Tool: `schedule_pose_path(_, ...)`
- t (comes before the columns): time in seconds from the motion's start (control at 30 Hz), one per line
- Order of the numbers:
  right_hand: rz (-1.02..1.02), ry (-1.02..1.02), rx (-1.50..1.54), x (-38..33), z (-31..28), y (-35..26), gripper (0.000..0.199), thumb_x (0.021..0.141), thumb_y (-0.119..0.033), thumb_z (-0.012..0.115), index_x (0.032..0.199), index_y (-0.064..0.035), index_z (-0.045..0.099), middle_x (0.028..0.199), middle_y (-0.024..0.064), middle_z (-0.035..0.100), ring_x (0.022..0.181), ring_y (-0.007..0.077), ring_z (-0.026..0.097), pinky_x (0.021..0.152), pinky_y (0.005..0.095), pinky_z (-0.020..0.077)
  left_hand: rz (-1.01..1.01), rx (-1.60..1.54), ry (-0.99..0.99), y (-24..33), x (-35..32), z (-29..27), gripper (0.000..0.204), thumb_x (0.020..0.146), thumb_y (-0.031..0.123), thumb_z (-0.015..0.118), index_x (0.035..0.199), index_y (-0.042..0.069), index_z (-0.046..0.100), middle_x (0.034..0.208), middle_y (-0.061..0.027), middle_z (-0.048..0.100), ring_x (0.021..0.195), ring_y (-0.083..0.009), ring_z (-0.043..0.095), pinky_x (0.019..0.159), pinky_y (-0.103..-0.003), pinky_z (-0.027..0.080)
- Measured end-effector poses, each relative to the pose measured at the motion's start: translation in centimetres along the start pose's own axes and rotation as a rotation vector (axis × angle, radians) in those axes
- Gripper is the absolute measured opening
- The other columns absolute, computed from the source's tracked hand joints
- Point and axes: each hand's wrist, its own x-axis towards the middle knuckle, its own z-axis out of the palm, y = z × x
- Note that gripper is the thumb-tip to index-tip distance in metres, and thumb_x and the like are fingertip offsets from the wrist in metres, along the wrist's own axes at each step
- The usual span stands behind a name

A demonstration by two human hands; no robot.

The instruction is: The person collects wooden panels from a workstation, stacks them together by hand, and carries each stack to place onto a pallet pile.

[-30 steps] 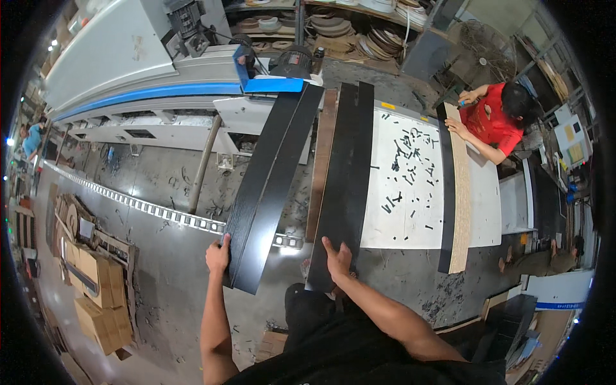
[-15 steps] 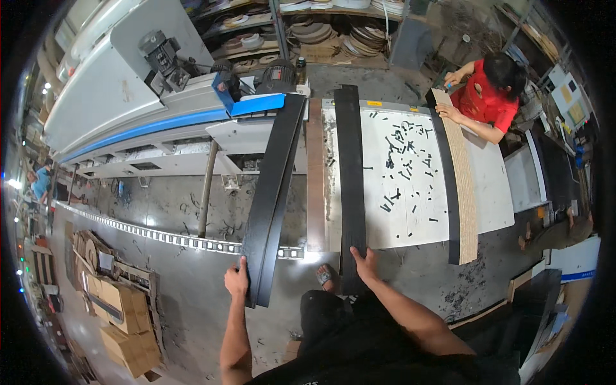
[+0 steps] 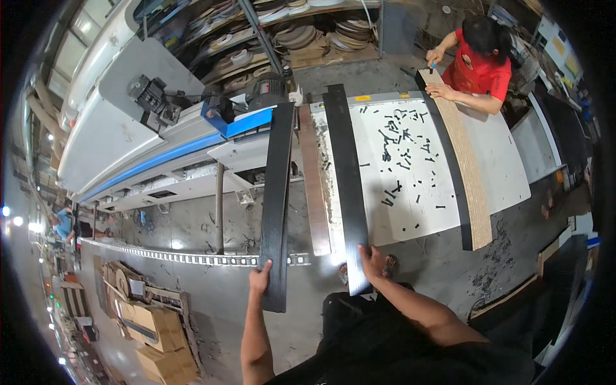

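**Black on white, blue and red**

Two long black flat wooden boards (image 3: pixel 277 192) (image 3: pixel 347 179). White flat worktable top (image 3: pixel 494 160) speckled with small black offcut chips (image 3: pixel 398 147). Blue metal machine rail (image 3: pixel 192 144). Pale brown chipboard plank (image 3: pixel 468 160), black-edged. Red shirt (image 3: pixel 478 67) on co-worker.

Brown cardboard boxes (image 3: pixel 151 333) stacked on floor, lower left; small yellow label (image 3: pixel 361 98) at table's far edge.

Setting: woodworking / panel-processing workshop. Evidence — long grey-and-blue machine (image 3: pixel 154 154) along a bare concrete floor (image 3: pixel 212 301); white worktable (image 3: pixel 494 160) littered with small black offcuts (image 3: pixel 398 154); shelves of coiled edge strip (image 3: pixel 308 35); stacked cardboard boxes (image 3: pixel 154 333); chipboard plank (image 3: pixel 468 167) under a co-worker's hands — red shirt.
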Motion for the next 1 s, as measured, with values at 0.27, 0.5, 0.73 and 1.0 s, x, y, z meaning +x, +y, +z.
schedule_pose_path(0.27,0.047,-0.037,0.044,3.2,-1.6,-0.2,0.074,0.096,-0.067,0.056,0.118,0.0032,0.061,0.104,0.0322,0.068,0.101,0.0495,0.065,0.085,0.0527,0.0515,0.088,0.103,0.160,4.1,-7.0,4.9,0.085,0.090,0.069,0.064,0.099,-0.016,0.070,0.088,-0.0359,0.070,0.090,-0.0488,0.071,0.085,-0.053,0.052)
schedule_pose_path(0.5,-0.126,0.105,-0.173,4.2,-0.6,0.2,0.058,0.093,-0.046,0.069,0.125,0.0006,0.057,0.116,0.0256,0.065,0.112,0.0445,0.062,0.099,0.0550,0.0444,0.042,0.127,0.131,9.7,-11.3,10.2,0.088,0.087,0.071,0.066,0.099,-0.016,0.070,0.089,-0.0365,0.070,0.092,-0.0506,0.070,0.084,-0.053,0.052)
schedule_pose_path(0.73,0.285,-0.225,-0.211,0.4,-4.0,0.4,0.078,0.095,-0.060,0.061,0.136,0.0067,0.054,0.145,0.0308,0.049,0.139,0.0495,0.041,0.118,0.0562,0.0266,0.055,0.068,0.099,14.6,-11.8,15.7,0.090,0.087,0.074,0.064,0.099,-0.014,0.071,0.090,-0.0363,0.070,0.093,-0.0508,0.071,0.084,-0.055,0.053)
schedule_pose_path(1.0,0.546,-0.651,0.290,2.6,-7.5,-0.7,0.115,0.088,-0.089,0.039,0.158,0.0019,0.036,0.170,0.0282,0.013,0.159,0.0402,0.002,0.127,0.0503,0.0010,0.073,0.076,0.061,19.3,-10.7,20.5,0.080,0.091,0.069,0.061,0.111,-0.008,0.072,0.097,-0.0341,0.071,0.098,-0.0508,0.070,0.087,-0.054,0.053)
